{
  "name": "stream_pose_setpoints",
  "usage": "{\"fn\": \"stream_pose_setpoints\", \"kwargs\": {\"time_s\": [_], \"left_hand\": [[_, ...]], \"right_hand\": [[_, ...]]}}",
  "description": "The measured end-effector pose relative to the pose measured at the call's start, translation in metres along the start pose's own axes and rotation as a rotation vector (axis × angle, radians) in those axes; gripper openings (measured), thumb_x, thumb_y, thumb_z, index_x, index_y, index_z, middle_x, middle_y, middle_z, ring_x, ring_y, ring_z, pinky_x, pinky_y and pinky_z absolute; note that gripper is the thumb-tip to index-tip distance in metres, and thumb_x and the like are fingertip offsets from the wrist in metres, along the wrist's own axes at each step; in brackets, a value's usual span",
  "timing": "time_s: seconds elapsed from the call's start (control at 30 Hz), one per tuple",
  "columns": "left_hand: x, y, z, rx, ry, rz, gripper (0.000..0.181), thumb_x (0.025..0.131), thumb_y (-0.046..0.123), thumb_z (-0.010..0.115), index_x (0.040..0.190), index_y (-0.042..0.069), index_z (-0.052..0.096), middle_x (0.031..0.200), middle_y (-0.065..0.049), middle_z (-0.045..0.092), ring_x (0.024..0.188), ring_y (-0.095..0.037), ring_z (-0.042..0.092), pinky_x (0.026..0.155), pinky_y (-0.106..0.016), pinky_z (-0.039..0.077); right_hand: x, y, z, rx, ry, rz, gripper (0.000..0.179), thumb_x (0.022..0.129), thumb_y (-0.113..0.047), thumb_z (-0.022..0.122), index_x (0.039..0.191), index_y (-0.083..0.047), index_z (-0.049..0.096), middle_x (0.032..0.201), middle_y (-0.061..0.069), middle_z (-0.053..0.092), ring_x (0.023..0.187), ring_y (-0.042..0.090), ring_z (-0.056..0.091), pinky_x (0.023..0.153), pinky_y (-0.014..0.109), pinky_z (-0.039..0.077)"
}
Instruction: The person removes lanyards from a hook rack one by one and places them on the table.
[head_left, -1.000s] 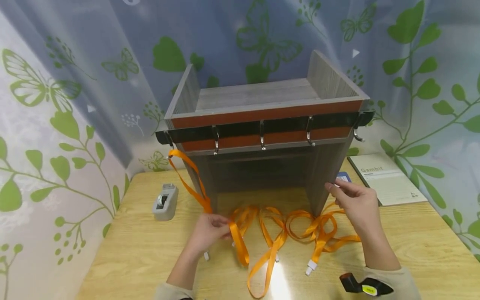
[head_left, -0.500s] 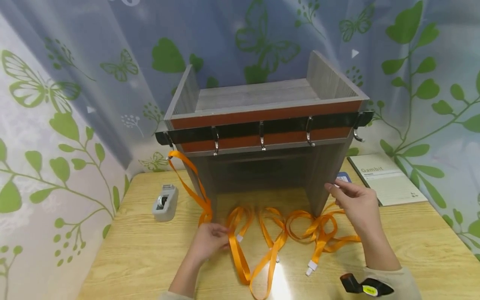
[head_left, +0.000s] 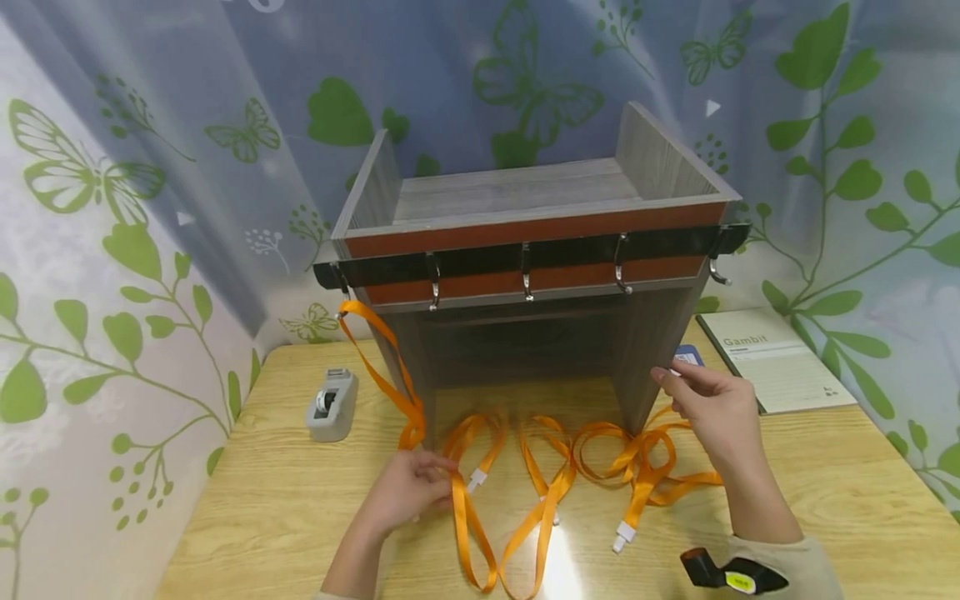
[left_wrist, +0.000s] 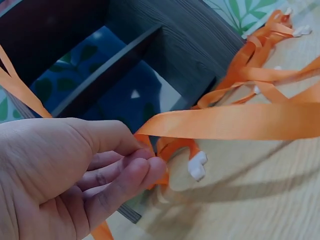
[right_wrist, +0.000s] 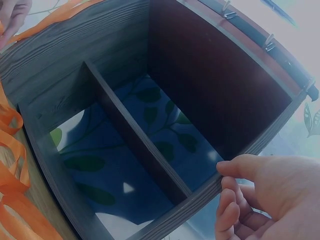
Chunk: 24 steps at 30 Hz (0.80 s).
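Observation:
My left hand [head_left: 408, 490] pinches an orange lanyard [left_wrist: 225, 121] between thumb and fingertips, just above the table. The lanyard's loop trails toward the front, and a white clip [left_wrist: 198, 166] shows beside it. Another orange lanyard [head_left: 411, 414] hangs from the leftmost hook of the black hook rail [head_left: 480, 261]. This rail runs across the front of a grey wooden shelf unit [head_left: 517, 190]. With thumb on the front edge and fingers on the outer side, my right hand [head_left: 712, 412] holds the unit's right side panel [right_wrist: 177, 212].
More orange lanyards lie on the table, one in the middle [head_left: 551, 492] and a tangle [head_left: 648, 477] at the right. A grey tape dispenser [head_left: 332, 408] stands left. A notebook [head_left: 780, 362] and a blue card [head_left: 688, 355] lie right, behind my hand.
My left hand has shifted slightly down and left, drawing the pinched lanyard's strap left and spreading its loop on the table. The right hand stays on the panel.

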<state>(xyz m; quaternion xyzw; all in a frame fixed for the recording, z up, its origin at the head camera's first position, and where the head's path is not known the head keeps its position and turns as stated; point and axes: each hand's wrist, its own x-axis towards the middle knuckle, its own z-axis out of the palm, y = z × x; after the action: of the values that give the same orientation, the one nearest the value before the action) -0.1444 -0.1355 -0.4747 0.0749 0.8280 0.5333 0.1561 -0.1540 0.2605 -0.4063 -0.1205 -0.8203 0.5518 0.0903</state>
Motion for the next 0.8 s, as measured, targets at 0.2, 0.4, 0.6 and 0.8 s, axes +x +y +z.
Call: {"fn": "stream_pose_setpoints", "kwargs": {"time_s": [0.2,0.4,0.6,0.8], "left_hand": [[0.001,0.005,-0.004,-0.002,0.042,0.013,0.03,0.086,0.006,0.07,0.113,-0.006,0.07,0.077,-0.011,0.072,0.07,-0.029,0.072,0.061,-0.032,0.059],[0.003,0.01,-0.002,-0.067,0.192,-0.003,0.022,0.084,0.004,0.069,0.104,-0.006,0.072,0.077,-0.01,0.072,0.071,-0.027,0.073,0.068,-0.033,0.063],[0.001,0.017,-0.002,-0.06,0.387,0.017,0.009,0.086,0.004,0.073,0.091,-0.002,0.069,0.078,-0.01,0.07,0.067,-0.024,0.071,0.061,-0.029,0.061],[0.0,0.029,-0.003,-0.092,0.56,0.098,0.024,0.084,0.01,0.079,0.088,0.005,0.056,0.076,-0.009,0.068,0.06,-0.01,0.068,0.052,-0.024,0.054]], "right_hand": [[0.0,0.0,-0.001,0.004,-0.003,-0.011,0.053,0.092,-0.045,0.07,0.129,-0.006,0.067,0.083,-0.018,0.066,0.075,0.007,0.056,0.065,0.017,0.054],[0.001,0.001,0.0,0.007,-0.003,-0.01,0.054,0.092,-0.044,0.071,0.129,-0.005,0.067,0.083,-0.019,0.067,0.074,0.005,0.057,0.065,0.017,0.055],[0.0,0.003,0.0,-0.009,-0.004,-0.014,0.056,0.091,-0.046,0.07,0.131,-0.006,0.066,0.084,-0.022,0.068,0.075,0.006,0.06,0.065,0.017,0.056],[0.001,0.003,-0.001,-0.012,0.003,-0.031,0.055,0.092,-0.046,0.07,0.131,-0.007,0.066,0.084,-0.025,0.067,0.076,0.008,0.061,0.066,0.017,0.056]]}}
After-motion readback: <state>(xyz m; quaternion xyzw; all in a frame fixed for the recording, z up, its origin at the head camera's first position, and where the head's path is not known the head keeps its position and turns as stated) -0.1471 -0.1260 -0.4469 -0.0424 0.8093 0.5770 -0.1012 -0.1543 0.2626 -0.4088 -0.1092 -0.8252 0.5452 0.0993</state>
